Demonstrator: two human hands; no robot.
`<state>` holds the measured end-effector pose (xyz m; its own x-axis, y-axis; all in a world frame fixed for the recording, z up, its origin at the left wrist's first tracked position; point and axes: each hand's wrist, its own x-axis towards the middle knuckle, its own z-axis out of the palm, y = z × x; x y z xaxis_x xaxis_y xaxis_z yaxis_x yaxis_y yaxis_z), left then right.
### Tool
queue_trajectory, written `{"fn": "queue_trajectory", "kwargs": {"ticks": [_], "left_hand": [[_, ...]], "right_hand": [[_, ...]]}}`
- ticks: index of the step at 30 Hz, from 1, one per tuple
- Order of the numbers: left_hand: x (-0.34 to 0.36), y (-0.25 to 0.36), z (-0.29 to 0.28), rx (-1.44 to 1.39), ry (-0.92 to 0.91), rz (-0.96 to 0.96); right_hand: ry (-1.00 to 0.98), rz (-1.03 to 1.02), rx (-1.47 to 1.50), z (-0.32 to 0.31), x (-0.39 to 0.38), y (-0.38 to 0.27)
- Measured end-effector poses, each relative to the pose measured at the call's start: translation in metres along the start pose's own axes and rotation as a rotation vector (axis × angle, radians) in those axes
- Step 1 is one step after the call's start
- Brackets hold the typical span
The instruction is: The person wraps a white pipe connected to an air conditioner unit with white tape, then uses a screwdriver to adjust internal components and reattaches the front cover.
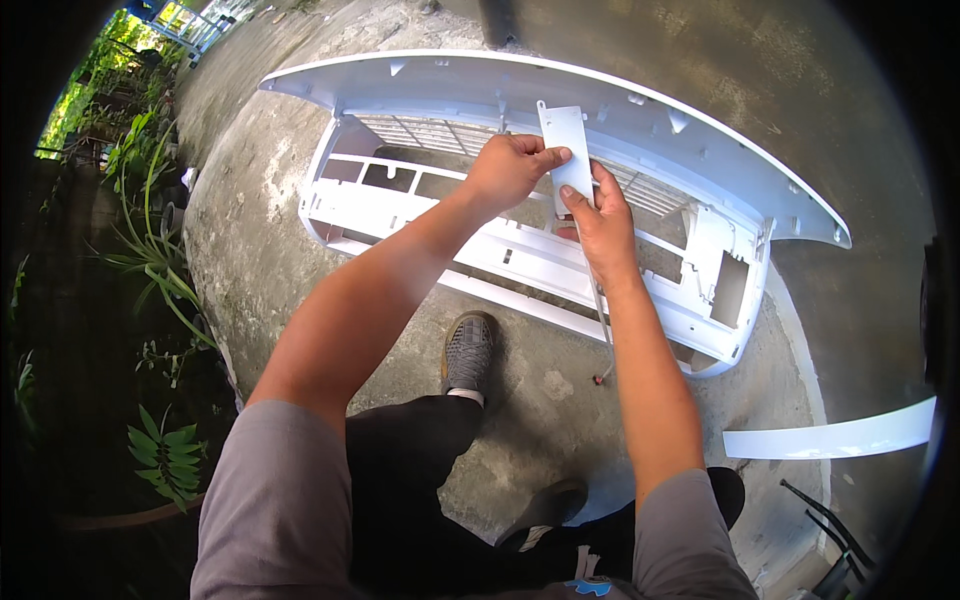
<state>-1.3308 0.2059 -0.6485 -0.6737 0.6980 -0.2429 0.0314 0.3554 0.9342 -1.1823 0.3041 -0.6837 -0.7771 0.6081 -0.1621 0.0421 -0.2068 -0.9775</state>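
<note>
A narrow white plastic panel [567, 130] with a small tab at its top corner is held upright between my hands. My left hand [510, 172] is closed on its left edge, the thumb pressed on the face. From the lower right my right hand [603, 222] grips the same panel, thumb on the front and fingers behind. A thin grey cable [603, 318] hangs below my right hand to a small dark reddish end. Beneath both hands lies the white air conditioner front casing [440, 222], its long curved front panel [460, 75] raised along the far side.
The casing lies on a rough concrete floor [250, 215]. A curved white strip [830, 432] lies at the right, with black rod-like parts [830, 525] below it. Green plants [165, 455] line the left edge. My shoe [468, 352] stands just in front of the casing.
</note>
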Motion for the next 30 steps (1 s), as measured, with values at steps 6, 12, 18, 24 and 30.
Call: {"fn": "queue_trajectory", "kwargs": {"ticks": [6,12,18,24,30], "left_hand": [[0.003,-0.017,-0.021,0.094,0.081,0.016],[0.01,-0.023,-0.026,0.097,0.076,-0.028],[0.011,-0.026,-0.028,0.087,0.059,-0.087],[0.014,-0.028,-0.032,-0.063,0.051,-0.17],[0.02,-0.027,-0.032,-0.14,0.012,-0.167]], "right_hand": [[0.033,0.024,-0.137,0.029,0.012,0.007],[0.027,0.004,-0.161,0.034,0.02,0.009],[0.05,-0.075,-0.274,0.029,0.029,0.016],[0.075,-0.168,-0.46,0.019,0.04,0.015],[-0.001,0.12,0.019,0.023,0.032,0.006]]}}
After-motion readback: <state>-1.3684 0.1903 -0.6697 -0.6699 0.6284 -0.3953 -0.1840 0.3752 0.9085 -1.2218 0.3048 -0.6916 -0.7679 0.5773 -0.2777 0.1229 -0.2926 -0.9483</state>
